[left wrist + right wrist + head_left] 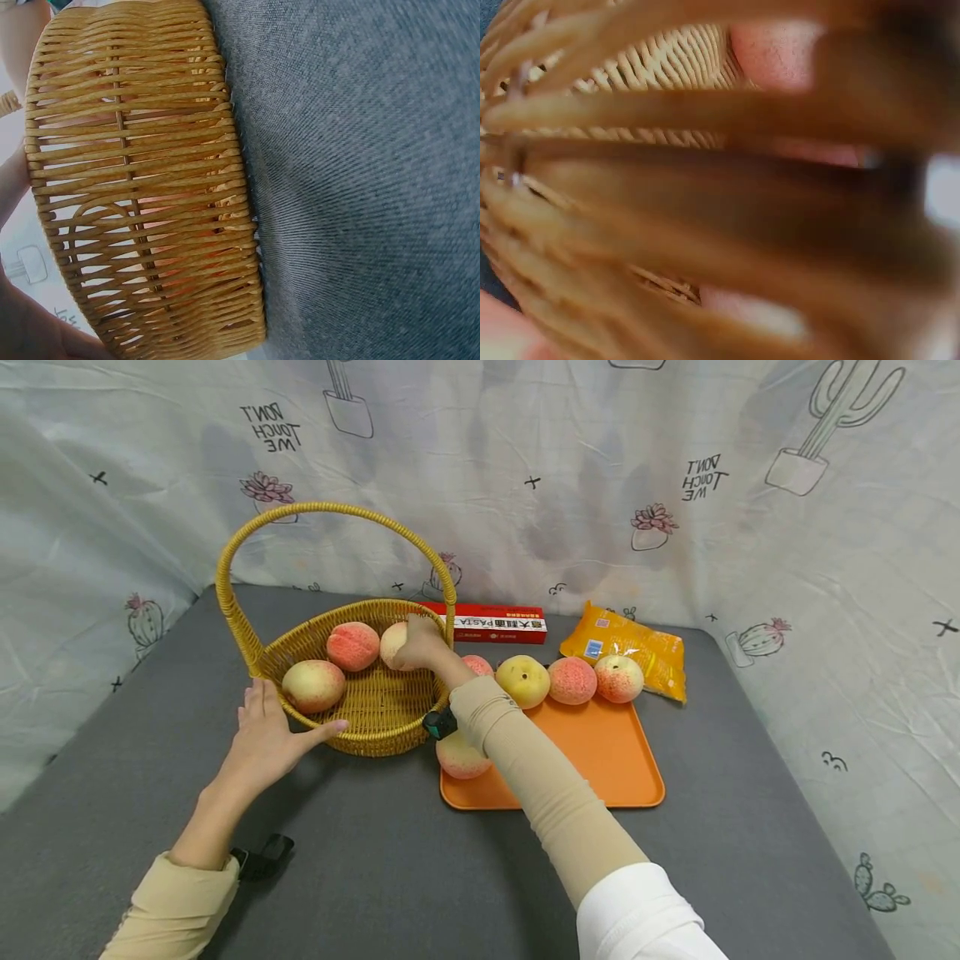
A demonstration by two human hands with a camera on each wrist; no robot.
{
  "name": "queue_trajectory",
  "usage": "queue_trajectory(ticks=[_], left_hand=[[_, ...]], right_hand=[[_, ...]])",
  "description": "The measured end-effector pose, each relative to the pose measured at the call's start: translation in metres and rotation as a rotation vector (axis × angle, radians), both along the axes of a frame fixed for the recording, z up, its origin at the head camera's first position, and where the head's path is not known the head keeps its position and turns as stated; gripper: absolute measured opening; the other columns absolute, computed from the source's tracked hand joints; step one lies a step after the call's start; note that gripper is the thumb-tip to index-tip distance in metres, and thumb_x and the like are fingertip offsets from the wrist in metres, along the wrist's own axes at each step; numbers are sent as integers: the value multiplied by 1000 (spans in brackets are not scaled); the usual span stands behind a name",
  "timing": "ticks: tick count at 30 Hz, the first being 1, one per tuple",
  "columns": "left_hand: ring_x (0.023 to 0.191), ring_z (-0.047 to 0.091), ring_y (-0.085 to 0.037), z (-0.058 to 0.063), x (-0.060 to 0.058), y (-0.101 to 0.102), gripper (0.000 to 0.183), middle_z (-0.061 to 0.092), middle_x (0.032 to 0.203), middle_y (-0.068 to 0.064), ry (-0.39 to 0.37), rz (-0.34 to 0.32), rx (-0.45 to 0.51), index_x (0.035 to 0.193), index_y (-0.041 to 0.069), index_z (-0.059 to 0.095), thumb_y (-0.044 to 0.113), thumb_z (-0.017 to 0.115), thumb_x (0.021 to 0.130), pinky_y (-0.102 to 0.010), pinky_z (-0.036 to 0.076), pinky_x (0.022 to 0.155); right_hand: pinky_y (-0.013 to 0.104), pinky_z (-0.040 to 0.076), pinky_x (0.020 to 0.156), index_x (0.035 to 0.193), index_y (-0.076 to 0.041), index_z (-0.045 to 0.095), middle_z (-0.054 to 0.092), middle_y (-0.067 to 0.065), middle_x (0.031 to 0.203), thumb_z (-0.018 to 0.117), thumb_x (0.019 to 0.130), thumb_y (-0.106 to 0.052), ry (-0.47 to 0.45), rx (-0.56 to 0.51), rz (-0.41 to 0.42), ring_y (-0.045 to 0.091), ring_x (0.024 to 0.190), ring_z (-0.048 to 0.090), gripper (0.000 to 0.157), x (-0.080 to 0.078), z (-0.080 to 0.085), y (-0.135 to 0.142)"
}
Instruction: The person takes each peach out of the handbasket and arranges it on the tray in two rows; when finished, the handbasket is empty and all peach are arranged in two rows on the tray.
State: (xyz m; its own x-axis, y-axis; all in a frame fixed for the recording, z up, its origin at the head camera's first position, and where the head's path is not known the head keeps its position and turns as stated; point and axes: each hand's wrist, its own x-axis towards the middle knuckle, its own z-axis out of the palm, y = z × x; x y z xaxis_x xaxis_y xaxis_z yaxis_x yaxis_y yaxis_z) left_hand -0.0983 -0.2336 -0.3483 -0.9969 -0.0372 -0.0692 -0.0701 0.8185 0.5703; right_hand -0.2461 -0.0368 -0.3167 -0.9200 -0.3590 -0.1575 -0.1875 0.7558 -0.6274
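Observation:
A yellow wicker basket [382, 718] with a tall arched handle stands left of the middle. My left hand [262, 739] rests against its front-left rim, thumb and fingers spread; the left wrist view shows the woven basket wall [150, 172] close up. My right hand [425, 643] reaches over the basket's right side and grips a pale peach [393, 645] inside. Also in the basket are a pink peach [352, 646] and a yellow-red peach [313, 686]. Blurred weave covers most of the right wrist view, with a pink peach [774, 52] partly showing behind it.
Right of the basket lies an orange tray [592, 760] with several peaches along its back, including a yellow one [522, 682], and a peach [462, 756] at its left, partly behind my right forearm. Behind are a red pasta box [495, 624] and an orange packet [637, 643].

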Motion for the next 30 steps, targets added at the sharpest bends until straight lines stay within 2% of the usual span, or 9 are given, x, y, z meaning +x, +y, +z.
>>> queue_trajectory(ticks=[5, 8, 11, 13, 15, 19, 23, 30], left_hand=[[133, -11, -63, 0, -1, -1, 128, -23, 148, -38, 0, -5, -4, 143, -17, -16, 69, 58, 84, -70, 6, 106], [133, -11, -63, -1, -1, -1, 128, -22, 148, -39, 4, -7, -7, 143, -18, -16, 69, 58, 84, -69, 6, 107], [133, -10, -63, -1, -1, -1, 128, -21, 148, -40, 7, -5, -7, 143, -18, -15, 68, 59, 84, -70, 6, 107], [133, -10, -63, -1, -1, 0, 128, -20, 148, -40, 8, -3, -5, 143, -18, -15, 69, 59, 84, -70, 6, 107], [134, -10, -62, -1, -1, 0, 128, -20, 148, -40, 9, -3, -4, 143, -18, -15, 68, 59, 84, -69, 6, 107], [134, -10, -61, -1, -1, 0, 128, -21, 148, -40, 11, -6, 0, 143, -19, -14, 68, 59, 84, -69, 5, 108], [133, -10, -63, -1, 0, 0, 128, -22, 149, -39, 2, -8, 4, 143, -17, -16, 68, 59, 84, -71, 6, 106], [130, -9, -67, 0, -1, -2, 128, -23, 148, -38, -4, -10, -8, 143, -17, -17, 69, 57, 85, -73, 10, 104]], right_hand=[[27, 48, 87, 147, -2, 40, 42, 15, 147, 80, 80, -11, 77, 128, 3, 27, 136, 34, 78, -2, -3, -2], [25, 45, 75, 139, -8, 53, 42, 14, 145, 83, 76, -8, 77, 105, 14, 25, 128, 35, 70, -1, -5, -2], [28, 42, 70, 132, -10, 54, 41, 15, 142, 84, 73, -3, 53, 55, 55, 27, 120, 39, 67, 1, -7, 0], [29, 45, 72, 131, -9, 52, 41, 16, 140, 84, 72, 0, 40, 33, 83, 27, 117, 43, 67, 3, -7, 1], [30, 47, 77, 133, -7, 50, 49, 14, 135, 84, 73, 0, 38, 23, 108, 27, 115, 48, 70, 3, -8, 2], [30, 49, 85, 137, -2, 51, 55, 12, 131, 84, 72, -1, 51, 21, 116, 25, 115, 53, 72, 4, -8, 4], [28, 50, 84, 133, -2, 56, 59, 11, 127, 86, 70, -3, 96, 27, 146, 23, 110, 56, 70, 5, -7, 4], [23, 49, 77, 127, -3, 63, 66, 9, 116, 88, 67, -13, 212, -35, 225, 20, 97, 60, 66, 11, 6, 6]])
